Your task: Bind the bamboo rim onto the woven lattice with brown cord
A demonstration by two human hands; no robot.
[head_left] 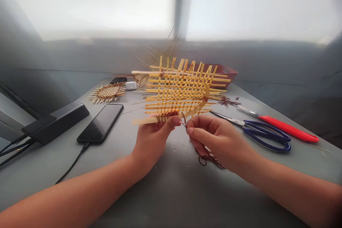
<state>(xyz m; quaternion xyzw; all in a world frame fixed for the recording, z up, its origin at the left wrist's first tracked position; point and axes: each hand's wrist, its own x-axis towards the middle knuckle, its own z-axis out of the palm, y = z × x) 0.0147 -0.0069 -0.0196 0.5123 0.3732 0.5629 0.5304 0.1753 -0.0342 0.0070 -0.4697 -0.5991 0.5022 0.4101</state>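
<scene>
My left hand (157, 131) grips the lower edge of an upright woven bamboo panel (181, 91), thumb in front. A flat bamboo strip (140, 121) runs along that edge and curves up the panel's right side. Brown cord (162, 117) is wrapped around the strip and edge beside my thumb. My right hand (208, 135) is closed just right of the left, pinching the brown cord, which stretches up to the panel's edge. Loose loops of the cord (204, 160) hang below my right palm. Another pale strip (144, 72) lies across the panel's top, bound with brown cord.
To the right lie blue-handled scissors (267, 135) and a red-handled knife (288, 128). At left are a phone (100, 124) on a cable and a black box (56, 121). Behind are a small woven piece (108, 92), a white case (130, 85) and a red basket (231, 74).
</scene>
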